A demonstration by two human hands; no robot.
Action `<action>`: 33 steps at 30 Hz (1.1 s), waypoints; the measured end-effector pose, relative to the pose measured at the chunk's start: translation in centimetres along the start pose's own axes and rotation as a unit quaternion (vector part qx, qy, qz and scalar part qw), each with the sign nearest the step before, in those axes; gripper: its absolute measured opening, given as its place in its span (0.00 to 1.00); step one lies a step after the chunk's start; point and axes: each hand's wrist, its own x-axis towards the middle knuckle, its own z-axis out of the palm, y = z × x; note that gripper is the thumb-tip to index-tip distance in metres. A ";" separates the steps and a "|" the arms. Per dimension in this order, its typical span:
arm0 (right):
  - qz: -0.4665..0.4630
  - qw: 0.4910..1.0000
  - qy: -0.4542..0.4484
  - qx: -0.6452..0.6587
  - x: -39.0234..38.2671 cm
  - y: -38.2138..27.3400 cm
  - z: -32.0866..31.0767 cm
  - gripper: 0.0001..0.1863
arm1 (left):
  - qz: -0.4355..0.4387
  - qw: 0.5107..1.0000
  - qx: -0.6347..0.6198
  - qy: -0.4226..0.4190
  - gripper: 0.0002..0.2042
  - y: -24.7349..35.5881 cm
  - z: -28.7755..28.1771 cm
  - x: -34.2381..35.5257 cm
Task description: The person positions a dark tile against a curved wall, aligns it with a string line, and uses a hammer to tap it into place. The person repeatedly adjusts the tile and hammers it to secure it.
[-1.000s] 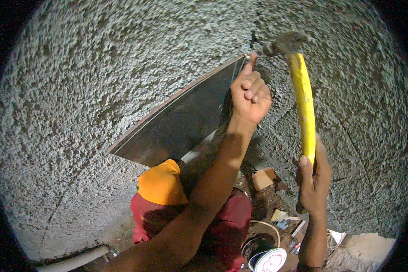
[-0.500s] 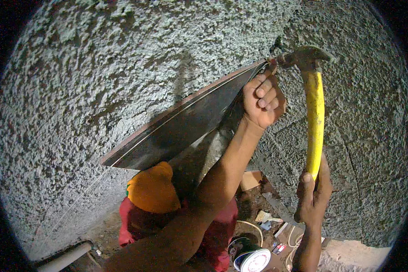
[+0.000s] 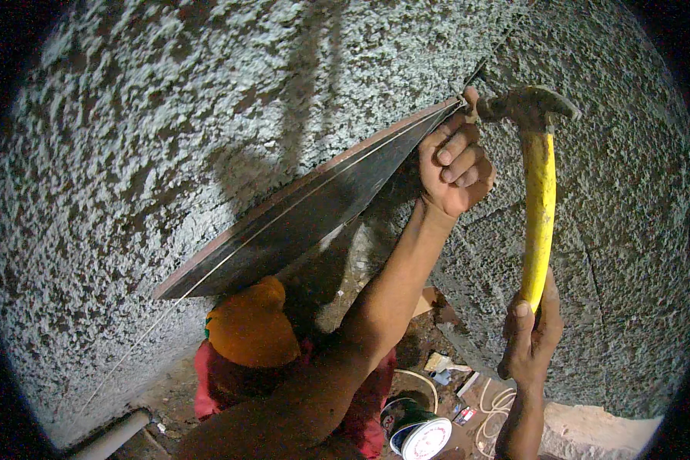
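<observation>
Right hand (image 3: 530, 330) is clamping around the yellow handle of a claw hammer (image 3: 540, 207); its head is sitting just beside the left hand (image 3: 456, 165), contact unclear. Left fingers are curling at the dark panel's (image 3: 307, 218) far right corner; I cannot tell whether they are pinching anything. Pale string (image 3: 238, 247) is running along the panel. Orange-capped person (image 3: 257, 322) is keeping near left.

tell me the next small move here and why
Probably ease the left hand slightly clear before any tap: its raised fingertip is near the corner of the dark panel, right beside the head of the hammer that the right hand grips.
</observation>
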 end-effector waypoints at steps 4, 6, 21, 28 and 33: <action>0.047 0.999 -0.012 0.022 -0.1 -0.3 0.0 0.25 | -0.002 0.995 -0.055 -0.086 0.14 -0.2 -0.6 0.5; 0.103 0.993 -0.025 0.052 0.0 -1.6 -0.3 0.24 | 0.016 0.995 -0.032 -0.091 0.14 -0.4 -0.8 0.7; 0.077 0.996 0.003 0.037 0.1 -1.8 -0.7 0.26 | 0.055 0.998 -0.007 0.003 0.11 -0.4 -0.5 0.7; 0.121 0.984 0.046 0.126 0.2 -2.6 -1.2 0.25 | 0.035 0.999 0.009 0.013 0.11 -0.4 -0.6 0.9; 0.112 0.991 0.039 0.066 0.7 -2.9 -1.4 0.24 | 0.046 0.998 0.053 0.000 0.10 -0.2 -0.3 1.0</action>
